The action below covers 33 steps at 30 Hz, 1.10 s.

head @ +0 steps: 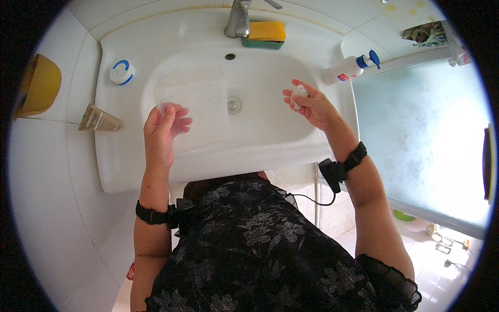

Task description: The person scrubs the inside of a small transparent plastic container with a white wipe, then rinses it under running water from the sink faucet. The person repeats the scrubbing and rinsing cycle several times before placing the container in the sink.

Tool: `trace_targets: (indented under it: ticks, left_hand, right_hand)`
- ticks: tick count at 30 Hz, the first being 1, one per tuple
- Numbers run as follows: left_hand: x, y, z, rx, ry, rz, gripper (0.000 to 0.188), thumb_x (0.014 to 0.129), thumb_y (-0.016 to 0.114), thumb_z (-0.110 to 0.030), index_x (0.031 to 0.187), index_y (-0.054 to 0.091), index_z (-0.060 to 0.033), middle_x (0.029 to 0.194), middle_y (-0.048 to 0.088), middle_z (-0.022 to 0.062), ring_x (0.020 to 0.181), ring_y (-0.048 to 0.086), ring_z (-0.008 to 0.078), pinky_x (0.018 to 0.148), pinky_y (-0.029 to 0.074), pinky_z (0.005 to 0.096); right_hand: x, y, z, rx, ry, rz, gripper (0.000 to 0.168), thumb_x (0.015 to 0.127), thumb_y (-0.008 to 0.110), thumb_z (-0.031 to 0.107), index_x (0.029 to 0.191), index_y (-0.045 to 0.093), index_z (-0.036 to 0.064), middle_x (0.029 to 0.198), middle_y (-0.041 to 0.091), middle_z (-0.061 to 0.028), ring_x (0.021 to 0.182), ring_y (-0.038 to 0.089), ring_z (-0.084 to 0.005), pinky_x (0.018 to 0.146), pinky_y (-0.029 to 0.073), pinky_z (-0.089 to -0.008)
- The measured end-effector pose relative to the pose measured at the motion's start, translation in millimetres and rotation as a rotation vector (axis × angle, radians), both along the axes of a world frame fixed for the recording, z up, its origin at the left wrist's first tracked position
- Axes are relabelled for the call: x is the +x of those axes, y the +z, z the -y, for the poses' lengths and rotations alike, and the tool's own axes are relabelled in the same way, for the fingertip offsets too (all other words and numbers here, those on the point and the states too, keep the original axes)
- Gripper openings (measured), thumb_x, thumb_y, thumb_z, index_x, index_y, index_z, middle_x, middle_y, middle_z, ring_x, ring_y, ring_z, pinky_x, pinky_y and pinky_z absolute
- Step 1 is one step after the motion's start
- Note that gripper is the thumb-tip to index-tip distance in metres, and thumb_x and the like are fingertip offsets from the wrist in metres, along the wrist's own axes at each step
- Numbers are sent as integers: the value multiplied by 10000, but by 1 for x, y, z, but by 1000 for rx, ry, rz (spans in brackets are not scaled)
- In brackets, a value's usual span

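Observation:
My left hand (167, 124) grips the left edge of a clear, thin plastic sheet (202, 113), its thumb in front and its fingers showing through from behind. The sheet spans the left half of the white washbasin (269, 136), beside the drain plug (233, 105). Over the basin's right side, my right hand (308, 102) holds a small crumpled white wad (299, 96), perhaps tissue, between thumb and fingers. The two hands are well apart.
Behind the drain stands a metal faucet (237, 21), with a yellow and green sponge (267, 33) beside it. A pump bottle (345, 71) leans at the right rim. A round white jar (122, 72) and a squeeze tube (100, 119) lie left. A frosted panel (421, 136) borders the right.

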State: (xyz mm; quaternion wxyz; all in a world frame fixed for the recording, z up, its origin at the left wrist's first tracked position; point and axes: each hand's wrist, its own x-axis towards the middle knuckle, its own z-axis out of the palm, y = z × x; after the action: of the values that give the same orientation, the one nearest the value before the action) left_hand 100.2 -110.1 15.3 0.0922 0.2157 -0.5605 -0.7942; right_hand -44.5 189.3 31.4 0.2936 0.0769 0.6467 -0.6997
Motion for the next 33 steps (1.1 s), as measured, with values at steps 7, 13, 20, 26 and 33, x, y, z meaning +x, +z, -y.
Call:
trace_targets:
  ticks: [7, 13, 20, 26, 33]
  left_hand:
    - [-3, 3, -4, -9, -38, 16, 240, 875, 482, -273, 927, 536, -45, 857, 591, 89, 715, 589, 184, 604, 465, 286]
    - [-3, 4, -2, -3, -49, -5, 224, 875, 490, -246, 926, 536, -32, 856, 593, 92, 721, 591, 176, 609, 461, 269]
    - [-2, -1, -2, -18, -64, 7, 243, 882, 471, -274, 939, 534, -46, 883, 594, 89, 730, 590, 187, 616, 466, 289]
    - [-2, 3, -2, -2, -43, 15, 238, 880, 479, -254, 930, 544, -30, 862, 594, 94, 727, 591, 174, 617, 461, 268]
    - [-2, 7, -3, -16, -49, 3, 240, 878, 483, -248, 946, 542, -25, 864, 597, 99, 730, 593, 179, 620, 461, 269]
  right_hand:
    - [9, -1, -9, -37, -72, 29, 325, 868, 510, 280, 1097, 442, 59, 689, 475, -9, 473, 328, -40, 339, 232, -180]
    - [18, 17, -3, -8, -267, 106, 243, 872, 488, 362, 862, 464, 120, 553, 261, 53, 418, 191, -44, 356, 138, -193]
    - [10, 31, 4, -38, -283, -162, 332, 884, 465, 276, 1064, 471, -3, 949, 568, -156, 688, 563, -181, 582, 478, -242]
    - [2, 42, -2, -110, -215, -201, 320, 893, 441, 177, 1158, 436, -4, 1014, 547, -109, 623, 516, -142, 505, 439, -198]
    - [-3, 65, 4, -47, -231, -59, 260, 872, 472, 332, 817, 494, 79, 546, 361, 53, 407, 276, -59, 338, 182, -184]
